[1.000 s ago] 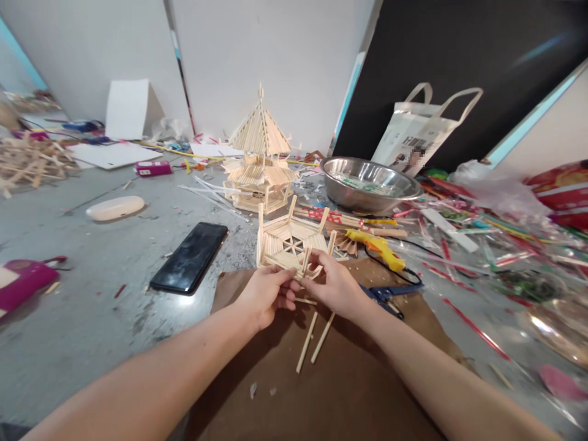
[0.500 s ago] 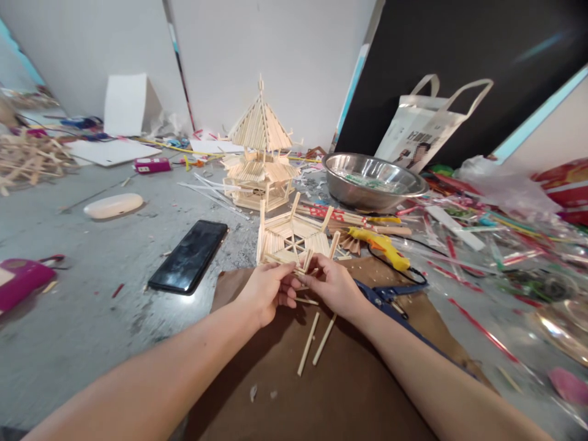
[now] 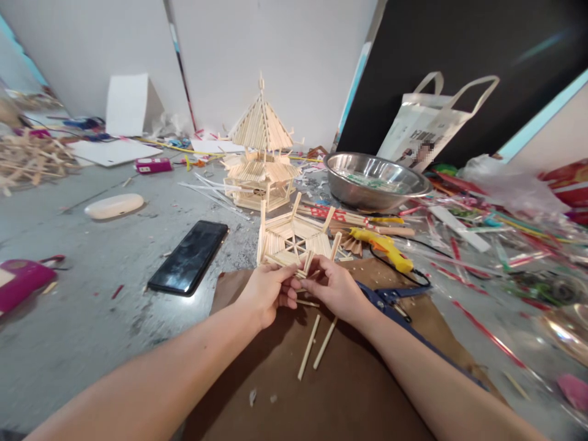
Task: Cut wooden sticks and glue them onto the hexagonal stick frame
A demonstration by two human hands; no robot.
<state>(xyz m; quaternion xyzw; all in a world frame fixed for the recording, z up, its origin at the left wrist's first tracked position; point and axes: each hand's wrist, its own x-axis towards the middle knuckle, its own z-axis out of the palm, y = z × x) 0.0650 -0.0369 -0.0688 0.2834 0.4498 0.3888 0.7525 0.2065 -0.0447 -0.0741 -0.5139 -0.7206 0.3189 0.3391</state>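
A hexagonal frame of thin wooden sticks [image 3: 294,240], with posts standing up at its corners, rests at the far edge of a brown paper sheet [image 3: 321,380]. My left hand [image 3: 266,294] pinches its near edge from the left, fingers closed. My right hand [image 3: 337,288] grips the same edge from the right, fingers curled around a post. Two loose sticks [image 3: 316,346] lie on the paper just below my hands.
A finished stick pagoda [image 3: 260,156] stands behind the frame. A black phone [image 3: 189,257] lies left, a yellow glue gun [image 3: 381,245] and blue-handled pliers [image 3: 386,297] right. A steel bowl [image 3: 374,180], a paper bag [image 3: 427,131] and scattered wrappers fill the right side.
My hands and the frame have stayed nearly still; my fingers shifted slightly on the near edge. The view drifted a little.
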